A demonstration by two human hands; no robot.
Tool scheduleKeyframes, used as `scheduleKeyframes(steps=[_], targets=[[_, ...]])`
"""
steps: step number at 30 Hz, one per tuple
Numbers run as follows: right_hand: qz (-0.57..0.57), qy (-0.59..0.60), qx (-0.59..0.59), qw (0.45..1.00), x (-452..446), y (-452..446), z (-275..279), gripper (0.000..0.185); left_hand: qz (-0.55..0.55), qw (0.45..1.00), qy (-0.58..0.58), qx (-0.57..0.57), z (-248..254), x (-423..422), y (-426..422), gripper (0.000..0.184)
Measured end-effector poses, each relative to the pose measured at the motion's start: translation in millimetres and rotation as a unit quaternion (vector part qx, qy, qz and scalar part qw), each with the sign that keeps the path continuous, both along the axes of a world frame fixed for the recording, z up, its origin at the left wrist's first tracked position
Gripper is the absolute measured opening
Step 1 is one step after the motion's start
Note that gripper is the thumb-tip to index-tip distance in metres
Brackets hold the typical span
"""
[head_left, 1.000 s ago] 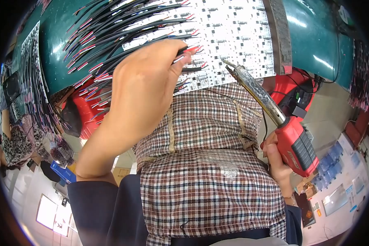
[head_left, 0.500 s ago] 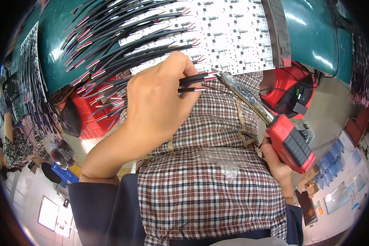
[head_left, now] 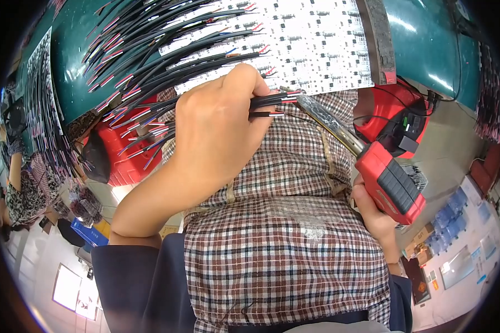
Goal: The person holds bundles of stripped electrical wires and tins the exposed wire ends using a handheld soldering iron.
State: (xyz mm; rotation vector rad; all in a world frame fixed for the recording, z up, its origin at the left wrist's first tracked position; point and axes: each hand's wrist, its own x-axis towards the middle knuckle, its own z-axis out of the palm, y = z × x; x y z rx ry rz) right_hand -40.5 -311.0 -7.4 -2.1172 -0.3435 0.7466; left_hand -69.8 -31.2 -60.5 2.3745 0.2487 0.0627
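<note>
My left hand (head_left: 219,125) is closed round several black cables (head_left: 271,100), whose stripped red and white ends point right, just below the front edge of a white circuit board sheet (head_left: 322,50). My right hand (head_left: 372,211) grips a red and black soldering iron (head_left: 391,180). The iron's metal barrel slants up and left, and its tip end lies beside the cable ends; exact contact is too small to tell. More black cables (head_left: 205,57) lie across the left part of the sheet.
A dark metal bar (head_left: 376,41) borders the sheet's right side on the green table (head_left: 419,50). Red stools (head_left: 122,152) stand below the table edge. Another cabled sheet (head_left: 40,83) hangs at the far left. A co-worker's arm (head_left: 15,169) shows at the left.
My left hand has come down and right from the sheet to its front edge, now with several cables. The soldering iron has shifted slightly left and up, its tip end nearing the cable ends.
</note>
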Motion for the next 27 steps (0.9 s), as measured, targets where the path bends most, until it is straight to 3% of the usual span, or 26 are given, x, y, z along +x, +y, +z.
scheduleKeyframes(steps=[6, 12, 15, 18, 21, 27], targets=[[0.009, -0.003, 0.009, 1.0, 3, 2, 1, 0.03, -0.001, 1.0, -0.015, 0.006, -2, 0, -1, 0.016], [-0.009, 0.002, -0.056, 0.998, -7, -11, 4, 0.028, 0.003, 1.0, -0.005, 0.016, -1, -2, -2, 0.016], [-0.004, -0.017, -0.015, 1.0, -3, -1, 3, 0.028, 0.001, 1.0, -0.016, 0.01, -2, -2, -2, 0.022], [0.019, -0.029, 0.035, 0.999, -3, 2, 2, 0.011, 0.008, 1.0, -0.011, 0.007, 0, 1, -2, 0.022], [-0.027, -0.008, 0.003, 1.0, -5, 0, 2, 0.027, 0.009, 1.0, -0.001, -0.006, 2, 3, 1, 0.022], [-0.002, -0.037, -0.007, 0.999, -5, 0, -2, 0.024, 0.002, 1.0, -0.014, -0.01, 0, 3, 2, 0.022]])
